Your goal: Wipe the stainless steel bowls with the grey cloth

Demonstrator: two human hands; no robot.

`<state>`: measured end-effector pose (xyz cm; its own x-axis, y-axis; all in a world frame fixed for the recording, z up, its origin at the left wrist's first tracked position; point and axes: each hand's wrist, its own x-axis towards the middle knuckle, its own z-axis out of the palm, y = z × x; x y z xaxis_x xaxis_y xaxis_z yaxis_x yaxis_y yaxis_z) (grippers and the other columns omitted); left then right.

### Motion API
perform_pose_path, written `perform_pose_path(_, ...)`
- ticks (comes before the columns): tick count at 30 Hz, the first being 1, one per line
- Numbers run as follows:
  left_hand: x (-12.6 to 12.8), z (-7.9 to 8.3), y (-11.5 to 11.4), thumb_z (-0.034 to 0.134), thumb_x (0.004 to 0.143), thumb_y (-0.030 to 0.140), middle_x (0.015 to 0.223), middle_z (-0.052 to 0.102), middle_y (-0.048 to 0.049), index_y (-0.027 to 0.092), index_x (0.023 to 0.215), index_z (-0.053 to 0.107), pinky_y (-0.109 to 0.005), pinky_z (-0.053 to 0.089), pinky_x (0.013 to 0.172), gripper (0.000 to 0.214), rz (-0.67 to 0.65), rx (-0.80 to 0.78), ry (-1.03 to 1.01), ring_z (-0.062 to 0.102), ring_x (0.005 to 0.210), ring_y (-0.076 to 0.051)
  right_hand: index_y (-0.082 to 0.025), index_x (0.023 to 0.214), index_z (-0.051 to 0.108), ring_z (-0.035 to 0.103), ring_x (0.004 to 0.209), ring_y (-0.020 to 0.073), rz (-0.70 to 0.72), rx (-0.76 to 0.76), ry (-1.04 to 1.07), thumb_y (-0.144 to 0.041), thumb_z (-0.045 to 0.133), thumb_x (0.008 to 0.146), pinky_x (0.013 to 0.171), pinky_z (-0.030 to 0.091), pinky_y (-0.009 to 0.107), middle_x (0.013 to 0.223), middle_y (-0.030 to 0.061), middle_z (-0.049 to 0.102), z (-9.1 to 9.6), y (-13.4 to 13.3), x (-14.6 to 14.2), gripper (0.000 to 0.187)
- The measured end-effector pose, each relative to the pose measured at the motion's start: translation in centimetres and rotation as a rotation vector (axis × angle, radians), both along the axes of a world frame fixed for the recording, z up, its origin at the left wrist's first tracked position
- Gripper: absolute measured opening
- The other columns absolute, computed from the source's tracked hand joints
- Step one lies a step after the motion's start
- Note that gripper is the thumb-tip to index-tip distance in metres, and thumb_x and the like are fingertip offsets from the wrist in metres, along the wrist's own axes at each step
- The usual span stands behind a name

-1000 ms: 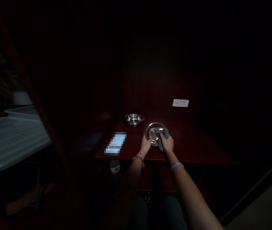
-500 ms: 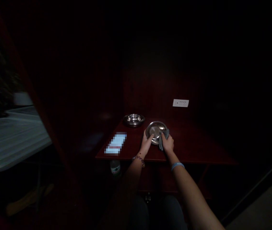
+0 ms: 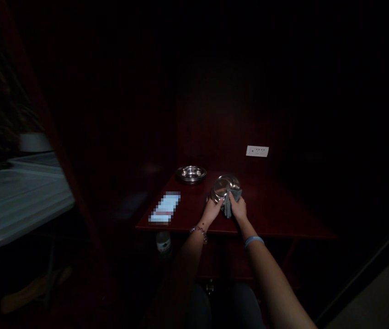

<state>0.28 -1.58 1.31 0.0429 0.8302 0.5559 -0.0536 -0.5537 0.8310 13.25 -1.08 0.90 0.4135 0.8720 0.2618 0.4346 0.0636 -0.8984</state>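
A shiny metal bowl [image 3: 226, 184] is held up over the dark red desk [image 3: 273, 210], its outer base turned toward me. My left hand [image 3: 212, 209] grips the near left rim, the thumb along the edge. Closed around a grey cloth [image 3: 227, 205], my right hand [image 3: 238, 209] presses it against the bowl's right side. Part of the cloth hangs below the rim. To the left and farther back, a stack of similar metal bowls [image 3: 191, 174] rests upright on the desk.
A pixelated bright rectangle [image 3: 165, 208] lies at the desk's left. Below the front edge stands a bottle [image 3: 163, 243]. A white socket plate [image 3: 257, 151] is on the back wall. Translucent plastic trays or lids [image 3: 19, 196] are at the far left. The surroundings are very dark.
The bowl has been turned over: its inside faced me before, and now its outer base does. Both hands keep hold, with the cloth still in my right hand.
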Motion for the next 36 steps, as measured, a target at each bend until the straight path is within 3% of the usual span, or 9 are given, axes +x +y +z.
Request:
perform_pose_path(4, -0.4, -0.8, 1.3, 0.063, 0.067, 0.011, 0.117, 0.063, -0.0077, 0.020, 0.101, 0.065, -0.039, 0.022, 0.114, 0.035, 0.230, -0.186, -0.114, 0.039, 0.130, -0.022, -0.019, 0.111, 0.065, 0.066, 0.097, 0.0220, -0.020, -0.068, -0.062, -0.059, 0.050, 0.083, 0.084, 0.049, 0.032, 0.104, 0.0097, 0.070, 0.3, -0.4, -0.1, 0.051)
perform_pose_path(9, -0.7, -0.4, 1.4, 0.054, 0.074, 0.017, 0.114, 0.066, -0.0080, 0.017, 0.104, 0.064, -0.039, 0.038, 0.105, 0.032, 0.102, -0.207, -0.263, 0.057, 0.113, -0.023, -0.023, 0.115, 0.065, 0.065, 0.098, 0.0234, -0.046, -0.094, -0.099, -0.059, 0.053, 0.081, 0.086, 0.048, 0.034, 0.104, 0.0079, 0.070, 0.9, -1.0, -0.3, 0.050)
perform_pose_path(14, -0.6, -0.1, 1.0, 0.053, 0.080, 0.030, 0.109, 0.069, -0.0101, 0.013, 0.102, 0.065, -0.036, 0.045, 0.097, 0.030, 0.134, -0.242, -0.284, 0.062, 0.105, -0.022, -0.025, 0.116, 0.064, 0.065, 0.098, 0.0228, -0.042, -0.091, -0.092, -0.057, 0.055, 0.080, 0.087, 0.048, 0.034, 0.103, 0.0060, 0.070, 1.1, -1.3, -0.3, 0.049)
perform_pose_path(20, -0.4, 0.1, 0.6, 0.059, 0.078, 0.033, 0.115, 0.067, -0.0106, 0.014, 0.108, 0.064, -0.037, 0.043, 0.100, 0.035, 0.070, -0.213, -0.267, 0.060, 0.109, -0.023, -0.023, 0.114, 0.065, 0.066, 0.097, 0.0220, -0.075, -0.054, -0.079, -0.054, 0.056, 0.081, 0.086, 0.049, 0.032, 0.103, 0.0068, 0.070, 1.0, -1.1, -0.2, 0.046)
perform_pose_path(27, 0.0, 0.8, -0.6, 0.062, 0.080, 0.036, 0.130, 0.057, -0.0072, 0.021, 0.123, 0.052, -0.036, 0.034, 0.110, 0.046, -0.039, -0.119, -0.222, 0.052, 0.122, -0.019, -0.017, 0.115, 0.064, 0.066, 0.100, 0.0221, -0.148, 0.043, -0.026, -0.051, 0.052, 0.083, 0.085, 0.049, 0.028, 0.106, 0.0102, 0.070, 0.4, -0.4, 0.1, 0.048)
perform_pose_path(32, 0.3, 0.4, -0.6, 0.073, 0.069, 0.027, 0.127, 0.056, -0.0114, 0.020, 0.126, 0.033, -0.037, 0.037, 0.107, 0.070, -0.068, -0.174, -0.167, 0.055, 0.117, -0.019, -0.016, 0.115, 0.064, 0.065, 0.101, 0.0219, -0.166, 0.053, -0.005, -0.049, 0.048, 0.085, 0.085, 0.049, 0.028, 0.107, 0.0101, 0.070, 0.3, -0.3, 0.2, 0.047)
perform_pose_path(36, 0.2, -0.1, -0.1, 0.072, 0.069, 0.023, 0.123, 0.057, -0.0112, 0.021, 0.121, 0.030, -0.037, 0.038, 0.105, 0.067, -0.056, -0.164, -0.127, 0.058, 0.113, -0.018, -0.016, 0.116, 0.063, 0.065, 0.102, 0.0220, -0.161, 0.047, 0.009, -0.049, 0.048, 0.086, 0.086, 0.049, 0.028, 0.109, 0.0097, 0.069, 0.4, -0.4, 0.1, 0.047)
